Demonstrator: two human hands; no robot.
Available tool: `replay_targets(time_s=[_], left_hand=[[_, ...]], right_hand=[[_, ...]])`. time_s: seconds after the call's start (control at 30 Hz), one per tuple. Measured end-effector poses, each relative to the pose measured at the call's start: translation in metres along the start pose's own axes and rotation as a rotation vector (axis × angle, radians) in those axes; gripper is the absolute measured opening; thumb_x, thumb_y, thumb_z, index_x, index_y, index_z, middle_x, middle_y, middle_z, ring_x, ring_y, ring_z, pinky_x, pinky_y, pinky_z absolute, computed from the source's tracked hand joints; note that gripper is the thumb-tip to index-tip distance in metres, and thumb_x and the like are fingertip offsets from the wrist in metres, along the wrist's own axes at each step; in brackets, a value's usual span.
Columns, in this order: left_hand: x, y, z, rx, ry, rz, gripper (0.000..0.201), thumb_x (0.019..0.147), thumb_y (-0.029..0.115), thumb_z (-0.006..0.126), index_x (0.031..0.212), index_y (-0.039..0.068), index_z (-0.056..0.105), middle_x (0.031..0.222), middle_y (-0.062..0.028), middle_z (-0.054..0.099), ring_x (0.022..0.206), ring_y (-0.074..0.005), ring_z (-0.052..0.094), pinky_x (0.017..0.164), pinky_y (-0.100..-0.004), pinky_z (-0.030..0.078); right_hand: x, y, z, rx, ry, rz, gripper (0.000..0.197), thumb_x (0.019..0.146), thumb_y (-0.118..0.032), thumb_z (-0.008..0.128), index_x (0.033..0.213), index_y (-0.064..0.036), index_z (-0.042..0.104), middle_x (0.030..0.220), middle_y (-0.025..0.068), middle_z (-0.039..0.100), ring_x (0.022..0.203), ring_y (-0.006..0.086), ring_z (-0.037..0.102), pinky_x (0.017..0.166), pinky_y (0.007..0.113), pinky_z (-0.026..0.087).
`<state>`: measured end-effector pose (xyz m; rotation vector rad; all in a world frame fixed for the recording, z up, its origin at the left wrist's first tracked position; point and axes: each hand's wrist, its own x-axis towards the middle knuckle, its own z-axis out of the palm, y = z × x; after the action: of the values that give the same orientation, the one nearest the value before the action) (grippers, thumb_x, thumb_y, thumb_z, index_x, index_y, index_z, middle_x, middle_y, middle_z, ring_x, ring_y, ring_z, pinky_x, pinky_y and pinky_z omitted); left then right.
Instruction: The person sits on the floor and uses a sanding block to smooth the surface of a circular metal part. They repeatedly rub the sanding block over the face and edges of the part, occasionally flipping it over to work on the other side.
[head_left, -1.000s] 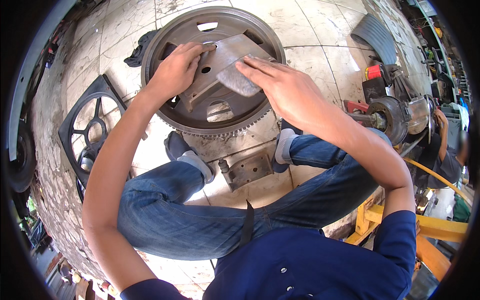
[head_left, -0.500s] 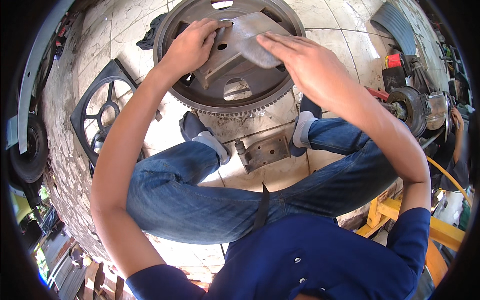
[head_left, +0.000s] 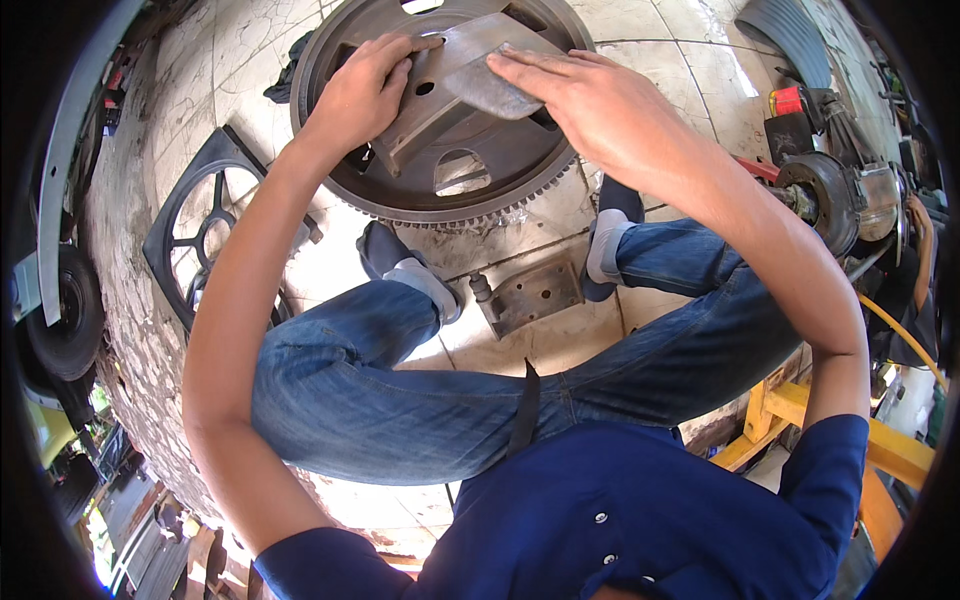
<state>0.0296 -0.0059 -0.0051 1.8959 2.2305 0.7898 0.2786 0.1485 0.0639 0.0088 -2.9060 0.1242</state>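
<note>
A flat steel plate (head_left: 470, 45) with round holes and a raised lower edge lies on a large toothed flywheel (head_left: 460, 205) on the floor. My left hand (head_left: 362, 92) grips the plate's left side, its fingers bent at the edge and index finger near a hole. My right hand (head_left: 605, 110) presses a grey sheet of sandpaper (head_left: 492, 88) onto the plate, fingers laid along it. The sheet's near end droops past the plate's edge. Between my feet sits a similar metal bracket plate (head_left: 540, 292) with holes and a cylindrical end piece.
A black fan shroud-like frame (head_left: 165, 240) leans at the left. On the right are a hub-like machine part (head_left: 825, 200), a yellow metal stand (head_left: 780, 405) and a yellow hose (head_left: 905, 335). Another person's hand (head_left: 918, 215) shows at the far right. A ribbed grey piece (head_left: 785, 40) lies farther back.
My right hand has slid the sandpaper slightly left and away across the plate. My left hand keeps its hold. The whole view has shifted a little.
</note>
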Motion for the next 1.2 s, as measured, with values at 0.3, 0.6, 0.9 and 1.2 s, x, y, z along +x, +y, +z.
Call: replay_targets(time_s=[0.3, 0.6, 0.9, 1.2], left_hand=[[-0.002, 0.029, -0.038, 0.079, -0.005, 0.044, 0.031, 0.102, 0.02, 0.056, 0.129, 0.007, 0.065, 0.124, -0.0135, 0.068, 0.113, -0.0306, 0.066, 0.099, -0.0391, 0.051], [-0.015, 0.15, -0.076, -0.603, -1.421, -0.158, 0.05, 0.099, 0.042, 0.065, 0.13, 0.003, 0.066, 0.105, -0.0147, 0.077, 0.097, -0.0278, 0.075, 0.085, -0.0368, 0.059], [-0.134, 0.1, 0.21, 0.22, -1.505, -0.098, 0.058, 0.087, 0.053, 0.073, 0.124, 0.008, 0.069, 0.118, -0.0147, 0.073, 0.111, -0.0375, 0.069, 0.091, -0.048, 0.056], [-0.163, 0.104, 0.272, 0.482, -1.518, -0.117, 0.071, 0.077, 0.072, 0.073, 0.124, 0.019, 0.074, 0.126, -0.0021, 0.072, 0.114, -0.0237, 0.069, 0.09, -0.0519, 0.052]], right_hand=[[0.007, 0.008, 0.003, 0.014, 0.078, -0.048, 0.045, 0.089, -0.002, 0.058, 0.134, -0.0096, 0.064, 0.115, 0.0153, 0.073, 0.093, 0.0301, 0.075, 0.081, 0.042, 0.061], [0.016, 0.011, 0.007, 0.193, 0.053, -0.103, 0.018, 0.087, -0.009, 0.062, 0.101, -0.0048, 0.073, 0.086, 0.0179, 0.074, 0.085, 0.0349, 0.074, 0.072, 0.046, 0.06], [0.03, 0.025, -0.006, 0.268, -0.163, -0.027, 0.014, 0.082, -0.008, 0.067, 0.093, -0.003, 0.075, 0.089, 0.0169, 0.075, 0.089, 0.0367, 0.074, 0.076, 0.047, 0.06], [0.02, 0.034, -0.009, 0.212, -0.147, -0.037, 0.041, 0.087, 0.0, 0.063, 0.126, -0.0118, 0.07, 0.088, 0.0175, 0.075, 0.086, 0.0321, 0.075, 0.074, 0.044, 0.061]])
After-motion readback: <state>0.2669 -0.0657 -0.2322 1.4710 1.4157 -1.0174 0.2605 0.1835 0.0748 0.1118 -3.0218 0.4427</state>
